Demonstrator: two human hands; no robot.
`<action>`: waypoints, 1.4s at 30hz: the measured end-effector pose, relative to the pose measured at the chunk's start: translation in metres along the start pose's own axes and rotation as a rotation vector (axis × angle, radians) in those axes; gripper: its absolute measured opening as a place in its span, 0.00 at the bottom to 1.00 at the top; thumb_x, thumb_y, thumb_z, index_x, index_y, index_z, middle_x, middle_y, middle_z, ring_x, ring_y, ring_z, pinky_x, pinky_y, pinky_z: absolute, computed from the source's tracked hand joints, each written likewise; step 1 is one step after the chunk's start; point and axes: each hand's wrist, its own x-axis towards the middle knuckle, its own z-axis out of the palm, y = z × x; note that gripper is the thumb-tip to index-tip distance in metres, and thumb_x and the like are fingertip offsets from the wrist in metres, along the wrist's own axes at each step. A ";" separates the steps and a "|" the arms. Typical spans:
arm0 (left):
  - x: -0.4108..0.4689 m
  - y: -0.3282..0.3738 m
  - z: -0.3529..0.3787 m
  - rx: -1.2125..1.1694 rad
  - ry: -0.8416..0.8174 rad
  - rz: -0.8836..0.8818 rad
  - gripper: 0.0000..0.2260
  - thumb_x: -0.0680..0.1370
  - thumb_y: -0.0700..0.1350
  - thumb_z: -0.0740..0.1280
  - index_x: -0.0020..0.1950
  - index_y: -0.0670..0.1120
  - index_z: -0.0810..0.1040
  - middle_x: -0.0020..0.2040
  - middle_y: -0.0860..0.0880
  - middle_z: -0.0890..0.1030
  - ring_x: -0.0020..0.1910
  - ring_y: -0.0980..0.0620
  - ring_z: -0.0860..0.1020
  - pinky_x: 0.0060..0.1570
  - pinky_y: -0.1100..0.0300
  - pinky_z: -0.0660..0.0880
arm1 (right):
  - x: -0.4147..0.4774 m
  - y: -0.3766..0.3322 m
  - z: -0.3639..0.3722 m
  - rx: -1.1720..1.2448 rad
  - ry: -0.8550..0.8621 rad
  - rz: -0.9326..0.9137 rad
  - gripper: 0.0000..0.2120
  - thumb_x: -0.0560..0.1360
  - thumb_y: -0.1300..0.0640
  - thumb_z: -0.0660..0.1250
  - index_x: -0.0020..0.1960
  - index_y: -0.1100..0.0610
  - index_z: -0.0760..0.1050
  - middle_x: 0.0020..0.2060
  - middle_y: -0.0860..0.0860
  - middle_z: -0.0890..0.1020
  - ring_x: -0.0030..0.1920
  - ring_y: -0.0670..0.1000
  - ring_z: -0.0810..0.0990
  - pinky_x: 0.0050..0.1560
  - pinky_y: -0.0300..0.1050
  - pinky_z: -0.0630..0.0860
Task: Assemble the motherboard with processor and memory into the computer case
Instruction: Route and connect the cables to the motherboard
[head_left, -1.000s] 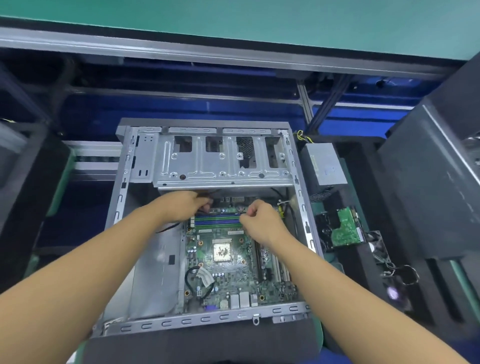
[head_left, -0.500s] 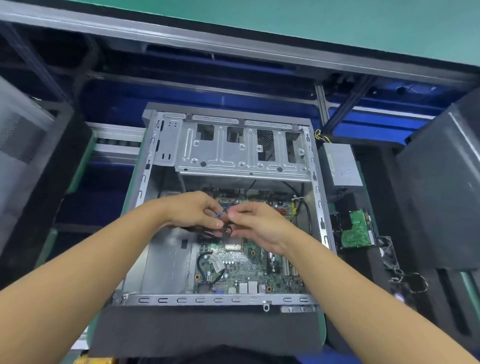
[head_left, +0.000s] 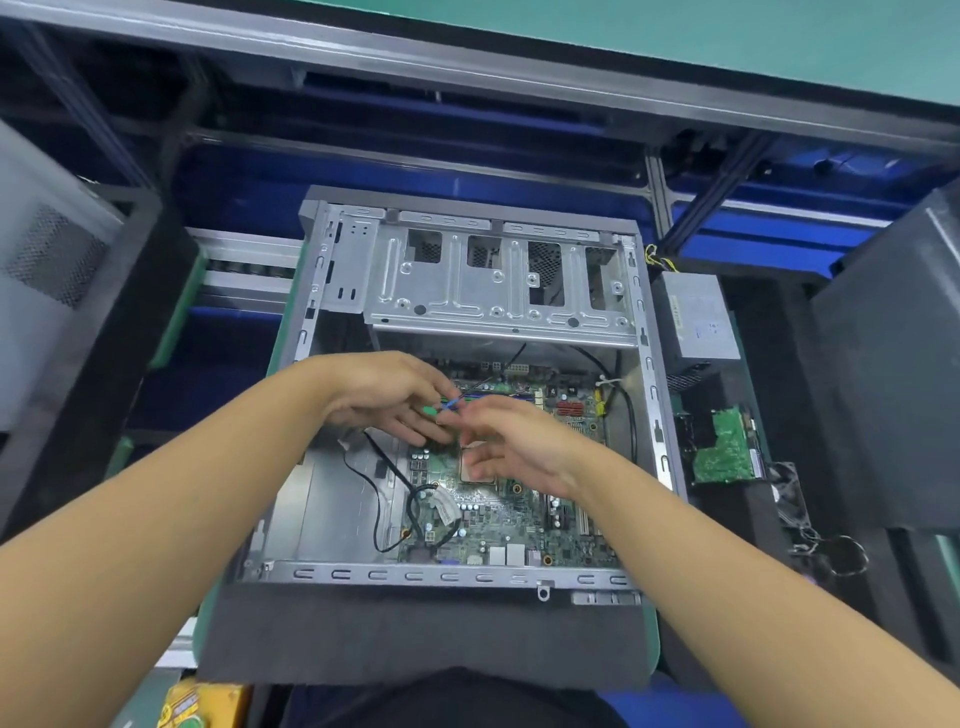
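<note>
The open grey computer case (head_left: 441, 574) lies on its side in front of me. The green motherboard (head_left: 511, 525) sits inside it, and the processor (head_left: 474, 466) shows partly between my fingers. Both hands meet above the board's middle. My left hand (head_left: 387, 397) pinches a thin black cable at its small blue and green connector (head_left: 445, 407). From the right, my right hand (head_left: 511, 447) pinches the same connector with thumb and forefinger, its other fingers spread loosely over the processor. Blue memory slots (head_left: 511, 397) peek out behind my hands.
A metal drive cage (head_left: 498, 283) spans the case's far end. Black cables (head_left: 382, 499) loop over the board's left side. To the right lie a grey power supply (head_left: 696, 322), a green circuit board (head_left: 724, 449) and a dark panel (head_left: 883, 364). A foam pad (head_left: 426, 631) lies under the case's near edge.
My hands came back from the memory slots to the board's middle, bringing a cable connector up between them. My view has dropped slightly towards the case.
</note>
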 end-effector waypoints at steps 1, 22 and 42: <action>-0.001 0.001 0.000 -0.030 -0.030 0.001 0.14 0.83 0.37 0.52 0.64 0.42 0.73 0.58 0.43 0.83 0.59 0.47 0.81 0.59 0.52 0.76 | 0.001 -0.001 0.000 0.045 0.016 -0.004 0.11 0.81 0.56 0.67 0.62 0.59 0.76 0.43 0.55 0.75 0.36 0.50 0.74 0.42 0.48 0.77; 0.005 -0.023 0.013 -0.373 0.353 -0.064 0.09 0.75 0.30 0.70 0.51 0.39 0.74 0.36 0.40 0.84 0.34 0.49 0.84 0.31 0.59 0.81 | 0.008 0.008 0.008 -0.127 0.104 -0.212 0.12 0.74 0.71 0.72 0.53 0.58 0.79 0.44 0.53 0.85 0.47 0.53 0.84 0.60 0.57 0.80; 0.022 -0.030 0.028 0.466 0.676 -0.248 0.18 0.77 0.37 0.61 0.67 0.41 0.70 0.67 0.43 0.68 0.58 0.43 0.75 0.57 0.51 0.77 | 0.110 -0.051 0.008 -0.673 0.166 -0.026 0.11 0.82 0.47 0.63 0.54 0.54 0.76 0.40 0.48 0.78 0.40 0.47 0.76 0.51 0.37 0.72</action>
